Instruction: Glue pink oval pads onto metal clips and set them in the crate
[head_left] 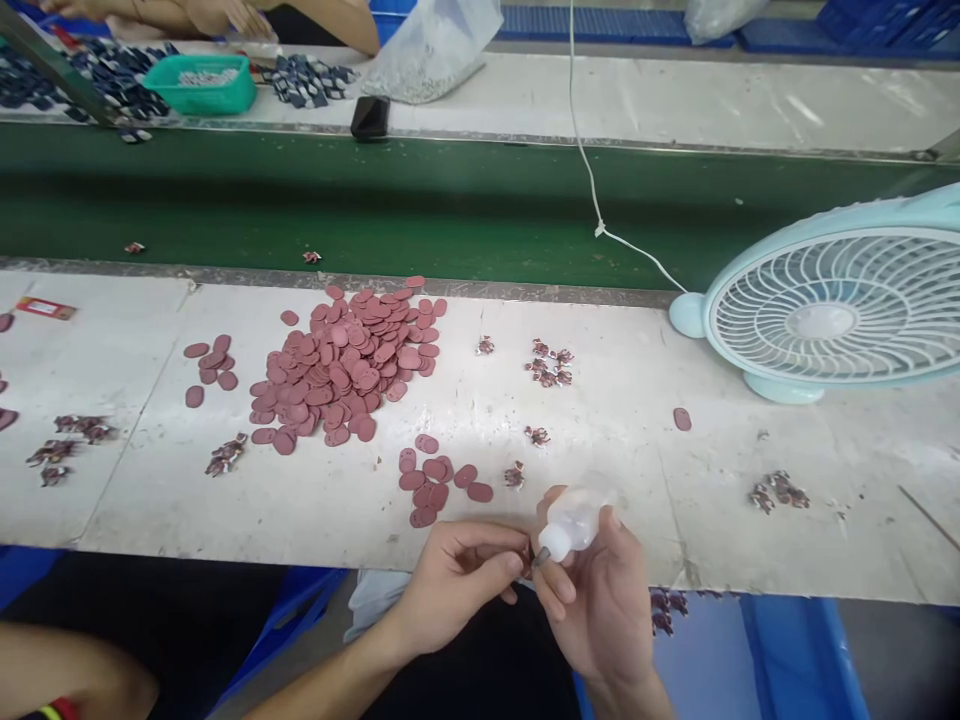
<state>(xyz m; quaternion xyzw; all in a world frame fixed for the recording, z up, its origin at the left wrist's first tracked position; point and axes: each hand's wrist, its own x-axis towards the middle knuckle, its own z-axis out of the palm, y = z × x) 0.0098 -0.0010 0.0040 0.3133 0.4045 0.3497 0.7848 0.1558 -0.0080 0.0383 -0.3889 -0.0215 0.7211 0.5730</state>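
My right hand (600, 590) is wrapped round a small translucent bottle (574, 520), tilted with its dark tip pointing down and left. Just left of it, my left hand (469, 575) pinches a small dark reddish piece (526, 560), mostly hidden by the fingers, close to the bottle's tip. Beyond my hands, a large heap of flat reddish oval pieces (345, 365) lies on the white table (615, 430). A smaller group of ovals (427, 485) is nearer. Small shiny figure-like pieces (549, 365) sit in a cluster behind the bottle, with single ones closer.
A light blue fan (821, 320) stands at the right, its white cable (589, 180) running upward. A green channel (450, 220) separates the far table (637, 100), where another person's arms (300, 20) show near a green basket (202, 85). A blue bin (802, 650) is below the near edge.
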